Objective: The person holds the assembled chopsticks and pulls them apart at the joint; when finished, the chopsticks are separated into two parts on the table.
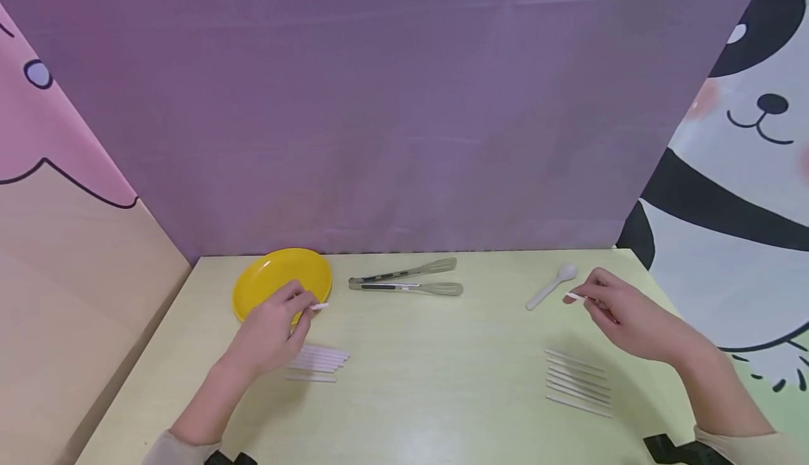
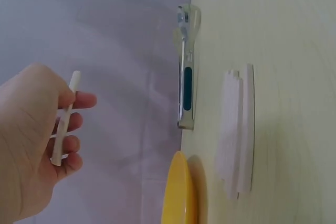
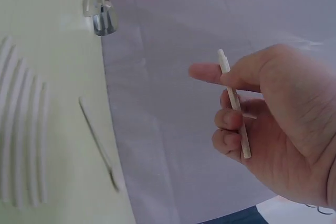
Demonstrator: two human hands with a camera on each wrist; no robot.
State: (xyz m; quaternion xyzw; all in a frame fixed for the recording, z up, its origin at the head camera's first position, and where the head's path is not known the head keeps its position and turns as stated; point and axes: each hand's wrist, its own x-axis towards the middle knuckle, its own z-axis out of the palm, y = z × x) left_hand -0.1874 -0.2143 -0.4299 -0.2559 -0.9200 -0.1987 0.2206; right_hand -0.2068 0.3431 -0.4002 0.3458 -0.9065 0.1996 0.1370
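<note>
Over the front edge of a yellow plate (image 1: 272,275), my left hand (image 1: 268,331) pinches a slim white stick (image 2: 64,127) between thumb and fingers. Below that hand, several white sticks (image 1: 319,359) lie side by side on the table, partly covered by it in the head view. My right hand (image 1: 645,324) is raised on the other side and pinches another white stick (image 3: 234,100), its index finger extended past the stick. Close to it lies a white spoon (image 1: 546,291). A second row of white sticks (image 1: 578,384) is spread on the table nearer the front.
Metal tongs (image 1: 407,287) with pale tips lie spread at the back middle of the table (image 1: 436,374). A purple cloth (image 1: 404,114) hangs behind the far edge. Printed panels stand left and right, the right one showing a panda (image 1: 733,191).
</note>
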